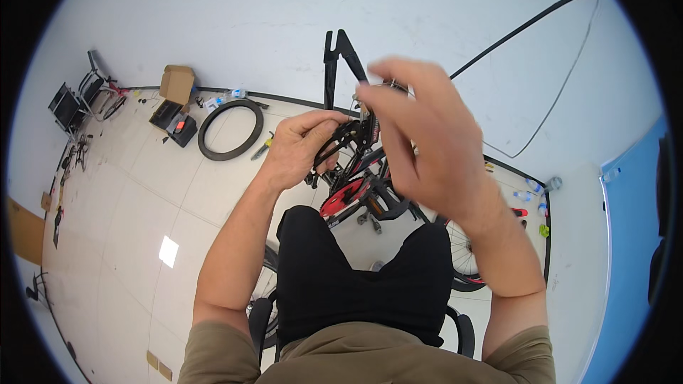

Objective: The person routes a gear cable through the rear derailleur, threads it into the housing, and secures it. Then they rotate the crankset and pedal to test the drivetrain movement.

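1. At the lower middle of the frame are the person's black trousers [356, 277], and a black armrest [465, 336] is seen to their right.
2. In the centre, the left hand [302, 146] has its fingers closed around a black bicycle part [343, 135].
3. Just right of it, the right hand [441, 142] is raised and blurred. Its fingers are bent, with thumb and forefinger near together; I cannot tell whether they hold something.
4. The bicycle [371, 163] is in the middle of the frame, below and between the hands, with a red chainring [338, 204] and a black pedal [388, 203].
5. On the pale floor [142, 178], at the left, a black tyre [220, 156] lies near an open toolbox [167, 115].
6. Farther, a black chair [65, 109] stands at the upper left, and a black pole [519, 32] slants across the white wall [249, 28] at the upper right.
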Demonstrator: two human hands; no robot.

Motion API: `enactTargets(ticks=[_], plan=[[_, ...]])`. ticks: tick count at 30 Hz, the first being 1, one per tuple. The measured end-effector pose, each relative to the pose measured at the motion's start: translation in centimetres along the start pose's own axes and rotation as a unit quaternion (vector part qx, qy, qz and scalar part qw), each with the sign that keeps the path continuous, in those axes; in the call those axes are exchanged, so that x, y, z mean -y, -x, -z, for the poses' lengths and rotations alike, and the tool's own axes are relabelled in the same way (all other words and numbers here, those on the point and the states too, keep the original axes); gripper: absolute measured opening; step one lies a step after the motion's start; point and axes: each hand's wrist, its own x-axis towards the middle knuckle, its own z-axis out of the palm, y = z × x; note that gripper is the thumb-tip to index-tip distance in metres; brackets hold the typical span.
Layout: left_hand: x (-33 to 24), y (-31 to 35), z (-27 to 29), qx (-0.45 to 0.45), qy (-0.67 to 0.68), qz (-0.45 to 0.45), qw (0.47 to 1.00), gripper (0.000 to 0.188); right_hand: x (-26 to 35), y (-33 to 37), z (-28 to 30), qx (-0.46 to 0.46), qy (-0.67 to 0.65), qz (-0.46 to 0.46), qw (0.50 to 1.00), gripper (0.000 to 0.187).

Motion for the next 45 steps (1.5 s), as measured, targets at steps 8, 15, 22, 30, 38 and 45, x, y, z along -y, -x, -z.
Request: enactTargets(ticks=[8, 15, 22, 30, 38, 45], plan=[[0.2, -0.3, -0.2, 0.009, 0.023, 0.002, 1.0, 0.023, 1.6, 9.1, -1.1, -0.084, -0.199, -0.263, 0.94, 0.037], [0.2, -0.1, 0.0, 0.007, -0.007, 0.0, 1.0, 0.024, 0.8, 4.3, -2.5, -0.118, -0.071, -0.099, 0.986, 0.054], [0.1, -0.2, -0.1, 0.017, 0.001, -0.007, 1.0, 0.025, -0.9, 2.0, -3.3, -0.183, -0.068, -0.078, 0.978, 0.015], [-0.9, 0.4, -0.7, 0.026, -0.022, -0.014, 0.999, 0.03, -2.2, 0.5, -3.4, -0.116, -0.15, -0.229, 0.955, 0.007], [-1.7, 0.7, -0.5, 0.061, -0.085, 0.025, 0.994, 0.033, -1.9, 0.1, -3.3, -0.091, -0.184, -0.266, 0.942, 0.008], [-2.7, 0.3, -1.0, 0.03, -0.093, 0.031, 0.995, 0.04, -2.1, 0.8, -4.2, -0.082, -0.183, -0.246, 0.948, 0.005]])
